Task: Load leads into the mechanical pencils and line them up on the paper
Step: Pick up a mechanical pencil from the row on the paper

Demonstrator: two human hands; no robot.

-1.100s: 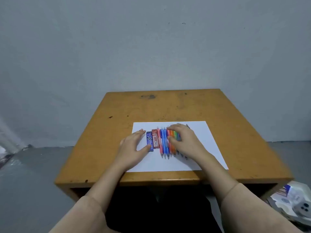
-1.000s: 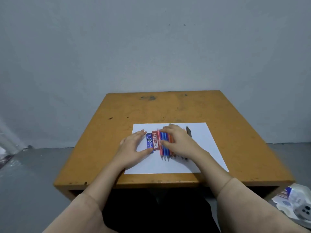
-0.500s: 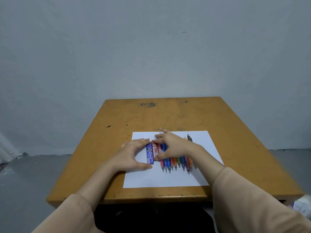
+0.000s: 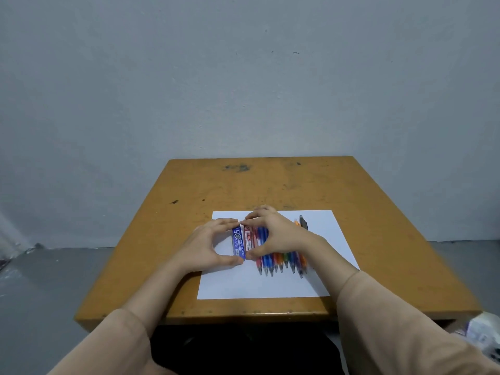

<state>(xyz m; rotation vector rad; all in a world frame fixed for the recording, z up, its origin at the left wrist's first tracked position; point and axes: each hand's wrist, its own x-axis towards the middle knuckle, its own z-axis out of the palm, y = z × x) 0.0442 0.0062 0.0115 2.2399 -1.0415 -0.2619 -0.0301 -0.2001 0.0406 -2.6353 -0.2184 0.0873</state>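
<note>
A second ago your left grip (image 4: 208,247) lay flatter beside the blue lead case (image 4: 238,240). It has since arched up over that case. Your right grip (image 4: 276,234) was spread over the mechanical pencils (image 4: 281,262). It has slid left onto the red lead case (image 4: 247,239), so the pencil tips now show. Both grips have gone from the pencils to the leads. Either you are squaring the cases against the row or you are about to lift one to load. Whether any pencil already holds lead cannot be told from here.

The left grip is half closed, with fingertips at the far end of the blue case and the thumb at the near end, pinching it lengthwise. The right grip spans the red case the same way, forefinger at the top and thumb at the bottom. Its palm hangs over the upper barrels of the pencils.

The two cases lie touching, side by side, on the white paper (image 4: 270,289). The pencils lie packed just to their right, tips towards you. A black pencil (image 4: 303,224) ends the row, set further back than the rest. The paper sits on the wooden worktop (image 4: 378,239).
</note>
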